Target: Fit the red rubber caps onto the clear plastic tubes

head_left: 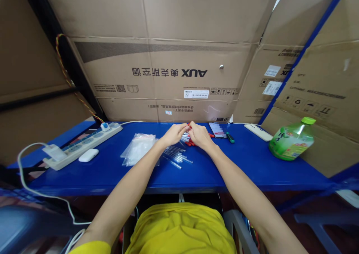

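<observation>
My left hand (175, 133) and my right hand (198, 133) meet over the far middle of the table. Their fingers are closed in a pinch around a small red piece (190, 126), mostly hidden by the fingertips. Beneath and between the hands lie several red pieces (190, 143), partly covered by my right hand. Several clear thin tubes (177, 156) are spread out just in front of my left hand. To the left of them, a pile of clear plastic zip bags (138, 149) lies flat, partly behind my left forearm.
The blue table (238, 168) backs onto a cardboard wall (168, 30). At left are a power strip (86, 143) with plugs and a white earphone case (88, 155). At right are a phone (216, 130), a green-handled tool (230, 138), a white power bank (258, 132) and a green bottle (291, 140).
</observation>
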A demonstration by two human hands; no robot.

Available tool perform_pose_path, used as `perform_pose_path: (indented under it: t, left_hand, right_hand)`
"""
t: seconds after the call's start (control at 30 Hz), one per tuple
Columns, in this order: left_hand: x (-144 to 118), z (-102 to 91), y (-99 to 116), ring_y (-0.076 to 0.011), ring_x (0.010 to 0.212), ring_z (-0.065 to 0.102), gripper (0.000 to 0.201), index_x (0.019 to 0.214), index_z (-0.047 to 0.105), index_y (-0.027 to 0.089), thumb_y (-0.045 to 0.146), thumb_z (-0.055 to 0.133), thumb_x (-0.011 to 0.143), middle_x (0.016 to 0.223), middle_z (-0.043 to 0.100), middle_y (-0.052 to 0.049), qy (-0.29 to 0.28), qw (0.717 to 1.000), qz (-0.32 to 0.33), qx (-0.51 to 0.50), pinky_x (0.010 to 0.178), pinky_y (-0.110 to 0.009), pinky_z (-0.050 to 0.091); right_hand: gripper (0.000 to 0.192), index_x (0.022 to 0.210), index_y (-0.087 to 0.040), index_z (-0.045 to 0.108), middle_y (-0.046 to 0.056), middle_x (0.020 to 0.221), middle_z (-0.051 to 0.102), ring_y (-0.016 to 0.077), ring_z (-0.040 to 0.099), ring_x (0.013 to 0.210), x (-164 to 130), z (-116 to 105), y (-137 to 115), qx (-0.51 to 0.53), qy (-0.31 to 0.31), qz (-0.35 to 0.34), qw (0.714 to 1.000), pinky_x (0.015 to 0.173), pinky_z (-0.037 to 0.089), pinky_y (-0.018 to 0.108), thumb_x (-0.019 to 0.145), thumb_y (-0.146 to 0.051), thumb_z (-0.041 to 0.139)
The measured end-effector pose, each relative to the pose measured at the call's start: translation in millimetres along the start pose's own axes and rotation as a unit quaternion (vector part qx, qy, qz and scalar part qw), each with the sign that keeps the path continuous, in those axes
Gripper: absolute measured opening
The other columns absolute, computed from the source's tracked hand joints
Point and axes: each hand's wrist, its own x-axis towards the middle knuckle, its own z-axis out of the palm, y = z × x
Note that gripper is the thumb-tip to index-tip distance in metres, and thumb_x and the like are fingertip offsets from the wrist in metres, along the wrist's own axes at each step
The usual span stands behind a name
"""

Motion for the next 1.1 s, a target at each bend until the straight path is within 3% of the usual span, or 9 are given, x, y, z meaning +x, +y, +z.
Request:
perform_pose_path:
  t: [0.13, 0.27, 0.5, 0.67, 0.9, 1.1]
  left_hand:
    - [-3, -1.7, -1, -0.0157, 0.075, 0.061, 0.043, 0.091, 0.067, 0.016, 0.043, 0.038, 0.109, 0.084, 0.072, -0.004, 0.007, 1.000, 0.002, 0.009, 0.070, -0.025, 0.041]
    - [-6, -1.9, -1, -0.0187, 0.078, 0.067, 0.035, 0.108, 0.071, 0.022, 0.044, 0.044, 0.108, 0.087, 0.076, -0.004, 0.032, 0.994, -0.015, 0.108, 0.069, -0.026, 0.039]
    - [-10, -1.6, 5, -0.0206, 0.091, 0.072, 0.024, 0.115, 0.069, 0.025, 0.037, 0.050, 0.105, 0.099, 0.078, -0.004, 0.026, 0.980, -0.019, 0.194, 0.072, -0.027, 0.042]
    - [-10, 1.4, 11, -0.0213, 0.099, 0.073, 0.035, 0.119, 0.066, 0.026, 0.044, 0.037, 0.110, 0.113, 0.078, -0.005, 0.021, 0.978, -0.032, 0.206, 0.076, -0.028, 0.045]
    - [-9, 4.2, 16, -0.0258, 0.097, 0.074, 0.045, 0.126, 0.066, 0.025, 0.044, 0.028, 0.112, 0.106, 0.079, -0.010, -0.049, 0.958, -0.084, 0.269, 0.077, -0.029, 0.047]
    - [-8, 4.8, 17, -0.0285, 0.094, 0.075, 0.047, 0.134, 0.063, 0.025, 0.044, 0.027, 0.112, 0.102, 0.079, -0.012, -0.052, 0.953, -0.077, 0.288, 0.074, -0.030, 0.046]
  right_hand:
    - [0.020, 0.106, -0.019, 0.057, 0.011, 0.103, 0.074, 0.0247, 0.067, 0.091, -2, -2, 9, 0.085, 0.032, -0.029, 0.995, 0.077, 0.041, 0.031, 0.099, -0.019, 0.039]
    - [0.019, 0.102, -0.021, 0.060, 0.008, 0.104, 0.071, 0.0227, 0.065, 0.093, -5, -7, 18, 0.140, 0.048, -0.054, 0.988, 0.083, 0.044, 0.031, 0.098, -0.021, 0.041]
    - [0.014, 0.096, -0.023, 0.062, 0.006, 0.096, 0.071, 0.0217, 0.063, 0.086, -4, -9, 15, 0.096, 0.026, -0.011, 0.995, 0.077, 0.040, 0.030, 0.100, -0.028, 0.050]
    - [0.016, 0.091, -0.023, 0.057, 0.005, 0.091, 0.069, 0.0206, 0.060, 0.080, -4, -11, 12, 0.091, 0.024, -0.008, 0.996, 0.074, 0.037, 0.029, 0.102, -0.028, 0.047]
    - [0.015, 0.096, -0.022, 0.055, 0.007, 0.094, 0.067, 0.0223, 0.061, 0.085, -3, -7, 11, 0.051, 0.013, -0.030, 0.998, 0.075, 0.038, 0.030, 0.103, -0.026, 0.042]
    - [0.013, 0.099, -0.021, 0.055, 0.009, 0.097, 0.070, 0.0232, 0.062, 0.084, -1, -6, 10, -0.004, -0.008, -0.023, 1.000, 0.071, 0.035, 0.031, 0.100, -0.020, 0.042]
